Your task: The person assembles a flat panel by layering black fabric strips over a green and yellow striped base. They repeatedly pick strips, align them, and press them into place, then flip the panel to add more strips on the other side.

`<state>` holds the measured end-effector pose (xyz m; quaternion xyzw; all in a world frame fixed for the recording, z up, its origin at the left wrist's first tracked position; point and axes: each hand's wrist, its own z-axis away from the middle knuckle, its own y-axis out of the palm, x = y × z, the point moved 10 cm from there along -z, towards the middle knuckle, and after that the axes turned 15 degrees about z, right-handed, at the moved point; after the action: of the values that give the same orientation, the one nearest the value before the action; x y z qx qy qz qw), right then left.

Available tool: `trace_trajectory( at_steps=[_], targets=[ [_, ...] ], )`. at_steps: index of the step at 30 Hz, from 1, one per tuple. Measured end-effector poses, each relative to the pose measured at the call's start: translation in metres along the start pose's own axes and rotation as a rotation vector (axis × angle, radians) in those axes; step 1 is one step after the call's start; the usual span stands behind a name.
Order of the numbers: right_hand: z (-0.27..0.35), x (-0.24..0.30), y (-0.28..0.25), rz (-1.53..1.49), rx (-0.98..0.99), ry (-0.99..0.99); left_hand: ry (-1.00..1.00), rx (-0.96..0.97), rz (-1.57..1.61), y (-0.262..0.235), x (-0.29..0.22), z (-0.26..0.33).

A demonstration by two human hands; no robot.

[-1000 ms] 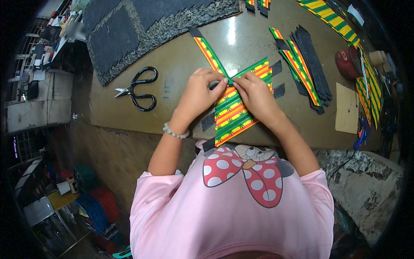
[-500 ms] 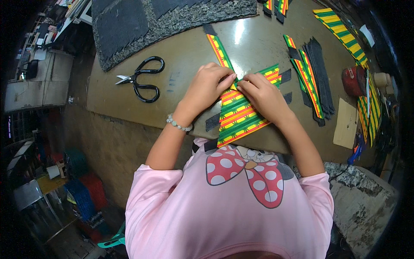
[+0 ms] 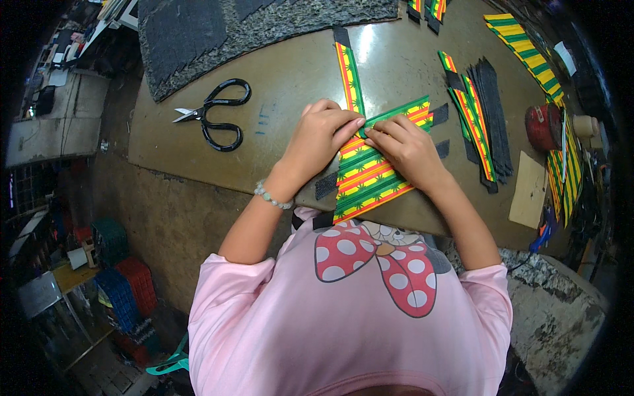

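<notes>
Several green, yellow and red printed strips (image 3: 373, 173) lie side by side at the table's near edge, their black ends sticking out at the sides. One more patterned strip (image 3: 352, 82) with a black tip runs up and away from them. My left hand (image 3: 328, 129) pinches this strip where it meets the others, thumb and fingers together. Pressed close beside it, my right hand (image 3: 404, 146) has its fingers bent down onto the same junction, also gripping the strip. The fingertips hide the exact fold or overlap there.
Black-handled scissors (image 3: 221, 115) lie on the table (image 3: 284, 76) at left. A dark rough slab (image 3: 264, 39) stands at the back. To the right are more patterned strips (image 3: 477, 129), black strips (image 3: 492, 112), a red round object (image 3: 543, 125) and a cardboard piece (image 3: 528, 190).
The upper strip has swung to the right and now stands more upright. Both hands have stayed at the junction, shifting only slightly.
</notes>
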<state>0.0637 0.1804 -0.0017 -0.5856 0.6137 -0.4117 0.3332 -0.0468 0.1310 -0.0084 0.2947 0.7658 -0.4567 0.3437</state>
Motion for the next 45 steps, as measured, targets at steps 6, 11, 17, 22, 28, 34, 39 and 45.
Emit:
trace_trajectory(
  at_steps=[6,11,17,22,28,34,39,45],
  targets=[
    [0.0,-0.006,-0.001,-0.041,-0.059,0.12,0.007,-0.034,-0.042,-0.001,-0.001,0.006],
    [-0.001,0.002,-0.001,0.004,-0.063,0.08,-0.043,-0.007,-0.083,0.002,-0.002,0.011],
    [0.001,-0.001,-0.003,-0.166,0.106,0.046,-0.006,0.134,-0.208,0.01,-0.014,0.027],
    [0.004,-0.004,0.006,-0.218,0.17,0.023,0.08,0.245,-0.444,0.018,-0.024,0.034],
    [0.003,-0.014,0.018,-0.387,0.176,-0.012,0.158,0.435,-0.841,0.051,-0.045,0.028],
    [0.007,-0.003,0.022,-0.261,0.238,-0.108,0.02,0.478,-0.793,0.062,-0.041,0.024],
    [-0.003,-0.029,0.034,-0.536,0.287,0.098,-0.328,-0.279,-0.167,-0.051,-0.005,0.031],
    [-0.013,-0.067,0.04,-0.861,0.253,0.403,-0.341,-0.3,-0.383,-0.004,0.004,0.028]
  ],
)
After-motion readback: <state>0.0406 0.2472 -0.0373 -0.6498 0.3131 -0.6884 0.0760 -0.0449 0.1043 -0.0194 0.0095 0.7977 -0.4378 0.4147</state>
